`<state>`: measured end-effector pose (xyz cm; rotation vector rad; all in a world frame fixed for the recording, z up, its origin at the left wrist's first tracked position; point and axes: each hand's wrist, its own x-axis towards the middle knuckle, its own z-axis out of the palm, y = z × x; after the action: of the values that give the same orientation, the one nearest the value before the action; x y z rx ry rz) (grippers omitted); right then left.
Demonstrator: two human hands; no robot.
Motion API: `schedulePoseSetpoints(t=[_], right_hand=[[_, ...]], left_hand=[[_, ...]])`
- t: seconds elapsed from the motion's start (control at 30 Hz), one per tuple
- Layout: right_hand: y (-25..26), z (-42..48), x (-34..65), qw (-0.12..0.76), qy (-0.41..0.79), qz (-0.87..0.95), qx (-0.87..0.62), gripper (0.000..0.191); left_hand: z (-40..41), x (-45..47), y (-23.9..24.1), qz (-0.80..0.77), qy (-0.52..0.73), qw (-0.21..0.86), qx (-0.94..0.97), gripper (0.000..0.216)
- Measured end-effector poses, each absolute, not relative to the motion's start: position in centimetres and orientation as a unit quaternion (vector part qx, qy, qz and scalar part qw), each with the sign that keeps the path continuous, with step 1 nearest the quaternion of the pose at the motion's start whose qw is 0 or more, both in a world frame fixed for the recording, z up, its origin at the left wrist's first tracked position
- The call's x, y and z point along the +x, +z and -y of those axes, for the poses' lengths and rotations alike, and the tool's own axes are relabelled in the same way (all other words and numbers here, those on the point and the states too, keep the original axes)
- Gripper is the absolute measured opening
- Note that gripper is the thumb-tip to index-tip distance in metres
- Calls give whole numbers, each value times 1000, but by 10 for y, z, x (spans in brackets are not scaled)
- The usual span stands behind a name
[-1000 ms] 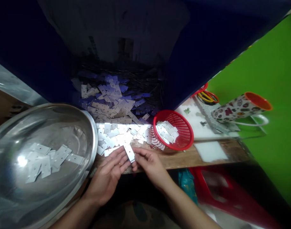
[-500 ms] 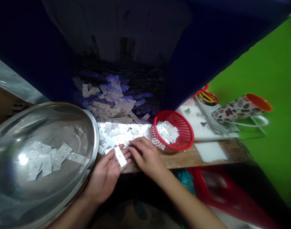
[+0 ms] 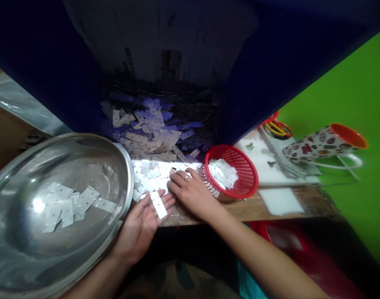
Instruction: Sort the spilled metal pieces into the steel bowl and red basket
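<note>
On the upturned palm and fingers of my left hand (image 3: 144,224) lies a flat white metal plate (image 3: 158,205) with small holes, the thumb along its edge. My right hand (image 3: 192,193) is palm down with curled fingers over the heap of loose plates (image 3: 152,172), just beyond the left fingertips. Its fingertips are partly hidden, so what they pinch, if anything, does not show. Right of that hand, a red plastic basket (image 3: 250,182) holds several plates. At the left, a big steel bowl (image 3: 115,224) has more plates lying in it.
Dark blue walls (image 3: 258,74) enclose the heap on both sides. On the right stand a patterned mug (image 3: 320,145) with an orange inside, yellow and red rings (image 3: 278,128), and a white block (image 3: 281,201) on the wooden bench edge (image 3: 236,209). A red stool-like object (image 3: 298,257) is below.
My right hand has moved up and away from the left fingertips onto the heap, its fingers curling down. The left hand still carries the plate. The view has shifted slightly.
</note>
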<state>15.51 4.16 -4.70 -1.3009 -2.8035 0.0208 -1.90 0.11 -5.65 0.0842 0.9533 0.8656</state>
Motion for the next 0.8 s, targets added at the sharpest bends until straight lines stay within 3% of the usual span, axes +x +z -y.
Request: schedulePoseSetpoints(t=[0.2,0.57,0.8], right_hand=[[-41,-45,168,48,61,906,-417,26],[-34,-48,170,41,90,905,-415,8],[-36,-38,172,53,116,883,-452,20]], left_hand=[[0,-20,-53,-463,385,796,65,40],[8,-25,-50,-468,373,794,102,36],[8,-22,-51,-468,367,795,120,30]])
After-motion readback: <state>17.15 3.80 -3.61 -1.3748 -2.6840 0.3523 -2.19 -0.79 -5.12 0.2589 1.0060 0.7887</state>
